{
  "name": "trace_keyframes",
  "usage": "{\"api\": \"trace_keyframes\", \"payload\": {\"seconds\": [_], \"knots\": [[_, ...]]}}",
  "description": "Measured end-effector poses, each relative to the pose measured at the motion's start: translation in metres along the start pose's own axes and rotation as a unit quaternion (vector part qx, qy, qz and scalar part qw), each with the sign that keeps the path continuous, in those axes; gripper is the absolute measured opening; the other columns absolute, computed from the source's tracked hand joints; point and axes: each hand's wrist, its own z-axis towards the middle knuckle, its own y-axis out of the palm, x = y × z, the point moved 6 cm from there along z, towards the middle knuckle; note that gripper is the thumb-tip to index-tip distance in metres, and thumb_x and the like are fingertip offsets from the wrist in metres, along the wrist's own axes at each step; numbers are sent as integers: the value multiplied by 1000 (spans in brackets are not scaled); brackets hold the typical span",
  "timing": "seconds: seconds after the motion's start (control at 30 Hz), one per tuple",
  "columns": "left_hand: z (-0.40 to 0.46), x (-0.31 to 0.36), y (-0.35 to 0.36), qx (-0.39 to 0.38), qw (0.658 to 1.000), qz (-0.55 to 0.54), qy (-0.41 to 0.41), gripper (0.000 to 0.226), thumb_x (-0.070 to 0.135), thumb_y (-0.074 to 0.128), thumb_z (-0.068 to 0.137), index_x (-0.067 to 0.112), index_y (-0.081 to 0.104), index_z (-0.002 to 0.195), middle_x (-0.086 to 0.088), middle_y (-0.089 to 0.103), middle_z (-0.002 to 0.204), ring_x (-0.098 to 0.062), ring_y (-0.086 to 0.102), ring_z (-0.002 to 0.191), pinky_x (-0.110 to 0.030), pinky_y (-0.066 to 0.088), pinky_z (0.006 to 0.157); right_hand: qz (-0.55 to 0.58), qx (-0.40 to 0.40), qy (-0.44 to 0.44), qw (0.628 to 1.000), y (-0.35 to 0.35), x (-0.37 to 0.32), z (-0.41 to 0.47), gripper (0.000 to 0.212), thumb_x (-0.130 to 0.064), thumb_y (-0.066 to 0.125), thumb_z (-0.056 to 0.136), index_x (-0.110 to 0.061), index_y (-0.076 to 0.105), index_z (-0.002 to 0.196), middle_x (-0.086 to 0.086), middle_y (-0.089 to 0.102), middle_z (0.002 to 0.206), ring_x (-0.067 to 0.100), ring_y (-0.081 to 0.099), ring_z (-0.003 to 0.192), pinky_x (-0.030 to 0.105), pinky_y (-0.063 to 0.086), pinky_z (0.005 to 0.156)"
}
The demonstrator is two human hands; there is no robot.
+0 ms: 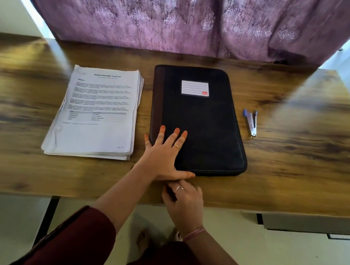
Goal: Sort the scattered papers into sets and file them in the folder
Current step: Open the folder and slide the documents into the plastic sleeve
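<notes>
Papers (97, 114), a thick stack of white printed sheets with a headed page of text and a small table on top, lie squared up on the left half of the brown wood-grain desk (297, 169), just beside the folder and not touching it. To their right, at the middle of the desk, lies the closed black zip-around fabric folder (201, 122), with a brown strip down its left side and a white lined label with a red mark near its far end. The left hand (164, 155) rests flat on the folder's near left corner, fingers spread, a ring on one finger. The right hand (183, 199) sits just below it at the folder's near edge, fingers curled together at the zip line; whether they pinch a zip pull cannot be told. Right of the folder, apart from it, lies a small blue and silver stapler (251, 124). A purple patterned curtain (162, 14) hangs behind the desk's far edge.
</notes>
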Motion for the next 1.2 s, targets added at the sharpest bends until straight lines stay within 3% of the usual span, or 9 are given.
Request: {"api": "trace_keyframes", "payload": {"seconds": [0.13,0.3,0.53,0.67,0.77,0.87,1.0,1.1,1.2], "knots": [[1,0,-1,-18,1000,2,6,120,92,40,62,31,-10,152,5,-8,163,-38,-14,147,-73,1,108,21,-26,-48,998,14,-29,4,5,-19,77,71,-19,76,76,-6,71,73,11,64,63,23,49,61],[0,1,-2,-21,1000,-1,8,118,89,45,67,30,-11,152,3,-8,163,-38,-16,146,-74,2,109,60,-26,-70,995,28,-55,2,19,-20,57,74,-11,70,64,1,68,66,18,61,53,27,48,48],[-1,2,-3,-11,1000,-21,16,116,84,48,71,31,-18,150,1,-5,163,-39,-15,146,-72,0,108,67,-105,-113,986,19,-38,8,16,-27,65,82,-14,74,84,0,72,79,19,66,69,34,54,64],[-8,3,-7,15,998,-51,25,112,79,48,74,30,-16,152,2,-3,163,-36,-13,147,-71,3,111,71,22,-71,995,-19,4,11,28,-29,54,88,-20,61,62,-7,57,61,12,53,58,30,40,59],[-17,-3,-15,54,991,-114,41,105,69,52,76,31,-8,154,7,-3,163,-28,-12,149,-66,8,115,167,112,9,980,-48,46,17,27,-36,52,93,-20,55,72,-9,50,70,6,48,67,29,41,62],[-33,-10,-27,145,954,-251,77,94,56,52,72,35,4,151,6,7,163,-26,2,150,-52,21,117,265,65,43,961,-52,57,37,32,-54,58,87,-29,53,107,-4,57,101,9,56,96,28,49,81],[-42,-20,-33,281,861,-405,123,81,29,56,77,22,25,151,-7,26,156,-25,28,144,-48,35,113,304,-120,4,945,-22,24,62,100,-59,72,74,-25,17,150,-19,27,151,-1,30,138,11,28,109],[-41,-16,-25,229,807,-531,118,78,23,59,81,28,24,151,-10,25,156,-28,28,144,-56,34,111,332,-155,-27,930,-2,-10,75,107,-46,75,76,-19,6,153,-10,22,157,5,25,143,18,28,113],[-47,-27,-30,155,821,-530,143,84,22,66,83,24,20,153,-11,23,158,-30,27,145,-56,31,113,389,-134,21,911,11,-36,85,93,-48,69,81,-10,21,151,4,41,147,11,41,136,35,40,109]]}}
